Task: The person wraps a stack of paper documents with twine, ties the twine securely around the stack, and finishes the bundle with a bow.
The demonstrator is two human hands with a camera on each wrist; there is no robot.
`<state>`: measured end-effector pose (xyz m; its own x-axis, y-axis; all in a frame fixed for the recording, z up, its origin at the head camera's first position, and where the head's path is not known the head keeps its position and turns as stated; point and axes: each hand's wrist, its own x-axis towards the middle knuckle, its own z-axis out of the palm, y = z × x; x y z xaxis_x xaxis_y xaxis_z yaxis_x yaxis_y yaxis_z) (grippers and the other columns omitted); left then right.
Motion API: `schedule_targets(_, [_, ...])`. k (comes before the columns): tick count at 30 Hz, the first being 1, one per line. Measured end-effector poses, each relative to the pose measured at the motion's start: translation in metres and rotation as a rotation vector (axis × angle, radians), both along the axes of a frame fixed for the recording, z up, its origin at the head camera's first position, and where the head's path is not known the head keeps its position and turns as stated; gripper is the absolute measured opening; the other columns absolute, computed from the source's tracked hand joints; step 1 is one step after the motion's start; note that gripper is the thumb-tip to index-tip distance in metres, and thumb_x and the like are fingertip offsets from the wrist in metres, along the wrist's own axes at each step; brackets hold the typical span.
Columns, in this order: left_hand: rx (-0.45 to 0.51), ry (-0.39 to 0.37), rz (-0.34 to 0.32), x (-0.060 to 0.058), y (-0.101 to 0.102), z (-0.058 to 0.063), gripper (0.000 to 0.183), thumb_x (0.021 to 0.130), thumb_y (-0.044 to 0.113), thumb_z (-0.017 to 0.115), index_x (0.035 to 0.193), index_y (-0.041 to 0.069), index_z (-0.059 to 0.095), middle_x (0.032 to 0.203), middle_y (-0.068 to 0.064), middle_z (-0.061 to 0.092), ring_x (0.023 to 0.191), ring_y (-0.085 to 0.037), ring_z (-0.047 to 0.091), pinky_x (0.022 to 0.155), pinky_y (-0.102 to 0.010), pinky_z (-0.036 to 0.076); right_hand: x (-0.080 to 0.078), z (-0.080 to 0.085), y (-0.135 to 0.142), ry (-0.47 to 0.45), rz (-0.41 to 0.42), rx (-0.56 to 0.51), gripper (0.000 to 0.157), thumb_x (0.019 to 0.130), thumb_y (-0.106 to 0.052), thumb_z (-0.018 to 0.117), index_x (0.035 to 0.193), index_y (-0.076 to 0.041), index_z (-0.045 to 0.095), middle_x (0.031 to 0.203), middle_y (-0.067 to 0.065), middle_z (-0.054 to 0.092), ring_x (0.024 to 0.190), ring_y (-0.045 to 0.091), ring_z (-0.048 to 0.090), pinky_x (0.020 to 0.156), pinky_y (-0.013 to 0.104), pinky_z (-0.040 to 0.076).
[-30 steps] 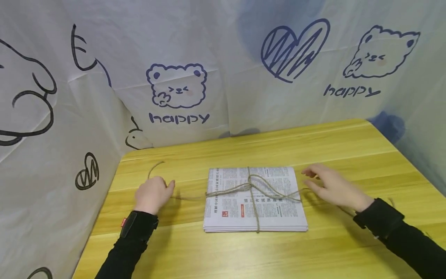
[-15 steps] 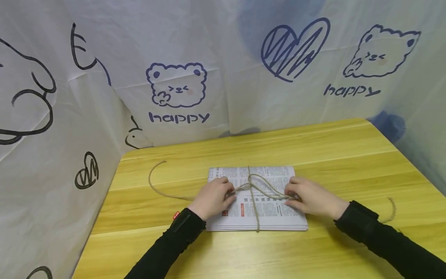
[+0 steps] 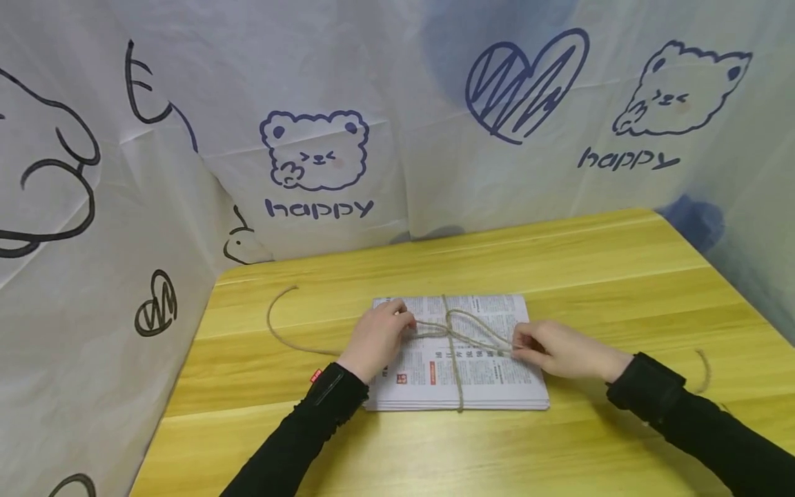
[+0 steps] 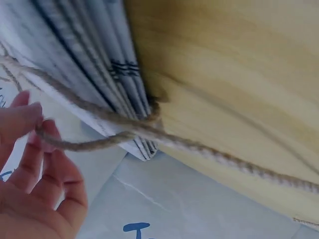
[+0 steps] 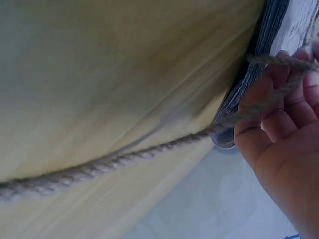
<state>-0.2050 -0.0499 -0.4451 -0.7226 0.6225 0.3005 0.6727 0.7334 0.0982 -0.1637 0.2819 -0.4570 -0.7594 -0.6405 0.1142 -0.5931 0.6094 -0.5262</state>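
Note:
A folded stack of newspapers [image 3: 491, 395] lies on the table, with brown twine [image 3: 458, 376] crossed around it. Near the middle of the top sheet the twine has a crossing and a loop. Over the stack's left part, my left hand [image 3: 375, 339] pinches one strand of twine between thumb and fingers; in the left wrist view a second strand [image 4: 209, 152] passes beside those fingers [image 4: 30, 169]. At the right edge my right hand [image 3: 559, 350] holds the twine with bent fingers. The right wrist view shows a long strand [image 5: 149, 149] running away from that hand.
The yellow wood-grain table [image 3: 435, 455] extends around the stack. A loose twine tail [image 3: 271, 321] curves across its left side, and another twine end [image 3: 706, 369] lies at the right by the sleeve. A white cloth with drawings [image 3: 404, 103] hangs behind and beside the table.
Both hands have come inward from the table onto the stack's left and right parts and taken hold of the twine. In the last half second, the left strands have spread apart.

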Motion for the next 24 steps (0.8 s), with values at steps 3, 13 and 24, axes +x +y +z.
schedule_targets(3, [-0.04,-0.02,0.003,0.002,-0.002,-0.003,0.01,0.09,0.027,0.065,0.094,0.019,0.069,0.097,0.001,0.057,0.084,-0.018,0.055,0.071,-0.036,0.048,0.0,0.0,0.0,-0.02,-0.007,0.025,0.018,0.086,-0.018,0.07,0.091,-0.018,0.053,0.068,-0.01,0.045,0.059,0.004,0.041,0.055,0.02,0.036])
schedule_targets(13, [-0.065,-0.094,-0.066,0.014,-0.011,-0.001,0.017,0.094,0.03,0.056,0.079,0.023,0.059,0.127,-0.004,0.048,0.119,-0.027,0.04,0.097,-0.05,0.036,0.002,0.004,0.006,-0.014,-0.081,-0.002,0.023,0.085,-0.002,0.067,0.103,-0.012,0.057,0.089,-0.003,0.057,0.077,0.012,0.053,0.067,0.029,0.049])
schedule_targets(24, [0.154,-0.241,-0.12,0.027,-0.018,0.008,0.02,0.097,0.029,0.054,0.079,0.022,0.06,0.074,0.01,0.051,0.064,-0.007,0.046,0.06,-0.025,0.04,0.0,0.021,0.018,-0.083,-0.051,-0.145,0.012,0.087,-0.007,0.066,0.094,-0.013,0.059,0.073,-0.003,0.057,0.059,0.006,0.046,0.052,0.022,0.041])
